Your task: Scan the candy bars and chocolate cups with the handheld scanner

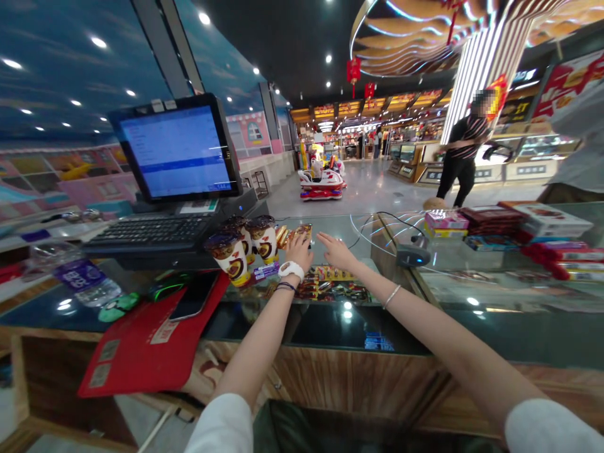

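Observation:
My left hand (299, 251) reaches across the glass counter (358, 296) and its fingers rest on small gold-wrapped snack packets (296, 233) lying there. It wears a white watch. My right hand (335, 250) lies just to the right with fingers stretched out flat on the glass, holding nothing. Three brown and white drink cups (245, 245) stand directly left of my left hand. Whether the left fingers grip a packet or only touch it is unclear.
A till screen (177, 151) and black keyboard (151, 231) stand at the left. A water bottle (75, 274), phone (194, 296) and red mat (146, 346) lie nearer. A scanner (412, 255) and boxed goods (509, 229) sit right. A person walks behind.

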### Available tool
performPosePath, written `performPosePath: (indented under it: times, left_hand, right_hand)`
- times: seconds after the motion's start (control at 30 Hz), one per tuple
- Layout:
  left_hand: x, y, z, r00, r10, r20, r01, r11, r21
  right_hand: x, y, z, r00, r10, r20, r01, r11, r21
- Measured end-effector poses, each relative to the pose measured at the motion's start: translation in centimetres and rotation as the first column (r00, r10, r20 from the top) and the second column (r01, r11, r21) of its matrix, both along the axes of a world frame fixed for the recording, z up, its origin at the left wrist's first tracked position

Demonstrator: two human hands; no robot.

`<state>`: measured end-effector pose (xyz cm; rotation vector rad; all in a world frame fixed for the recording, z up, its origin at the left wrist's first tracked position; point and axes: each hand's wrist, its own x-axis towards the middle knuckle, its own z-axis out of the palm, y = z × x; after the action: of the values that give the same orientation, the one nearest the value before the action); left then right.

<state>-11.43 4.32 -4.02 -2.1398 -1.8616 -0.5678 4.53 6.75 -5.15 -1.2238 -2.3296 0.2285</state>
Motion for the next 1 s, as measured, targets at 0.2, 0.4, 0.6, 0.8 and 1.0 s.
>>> performPosePath:
  times: [0.2, 0.4, 0.6, 0.8, 1.0]
  left_hand:
    - [3.9, -1.5, 1.2, 0.995, -0.099, 0.013, 0.099, 0.995, -0.017]
    - [10.0, -3.7, 2.0, 0.964, -0.266, -0.015, 0.266, 0.963, -0.038]
    - [17.2, -5.3, 1.5, 0.870, -0.489, -0.054, 0.489, 0.872, -0.028]
    - [25.0, -5.8, 0.6, 0.729, -0.671, -0.136, 0.673, 0.739, -0.039]
    - [31.1, -4.5, 0.2, 0.690, -0.701, -0.178, 0.703, 0.708, -0.064]
  right_hand:
    - [5.5, -2.6, 0.9, 1.000, -0.029, 0.010, 0.028, 0.997, 0.076]
    - [11.9, -4.9, 1.3, 0.998, -0.036, -0.053, 0.044, 0.987, 0.151]
    - [19.4, -7.3, 1.3, 0.987, -0.127, -0.103, 0.150, 0.954, 0.260]
    - [27.7, -8.5, 0.0, 0.954, -0.295, -0.055, 0.295, 0.889, 0.349]
    - [34.2, -8.6, -1.7, 0.888, -0.459, 0.015, 0.419, 0.822, 0.386]
